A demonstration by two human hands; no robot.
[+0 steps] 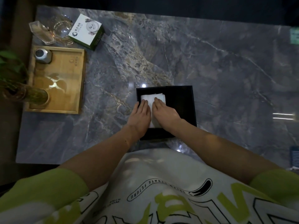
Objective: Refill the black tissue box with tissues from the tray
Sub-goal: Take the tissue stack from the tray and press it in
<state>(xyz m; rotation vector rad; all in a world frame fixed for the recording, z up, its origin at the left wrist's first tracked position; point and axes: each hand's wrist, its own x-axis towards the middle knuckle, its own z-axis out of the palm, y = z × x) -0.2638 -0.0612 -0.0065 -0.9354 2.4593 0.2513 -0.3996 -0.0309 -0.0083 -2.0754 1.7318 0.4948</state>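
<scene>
Shirt (161, 183), white with green sleeves: a curved black outline band holds small capitals, upside down from this view, of which "FETURU" reads fairly clearly and the words before it do not; large green block letters lower down are cut off and unreadable. White and green carton (85, 31) at the far left of the marble table (210, 70): a round logo and a short line of characters, too small to read. Wooden tray (64, 78): a small circular mark with tiny characters beside it near its far right corner, illegible.
</scene>
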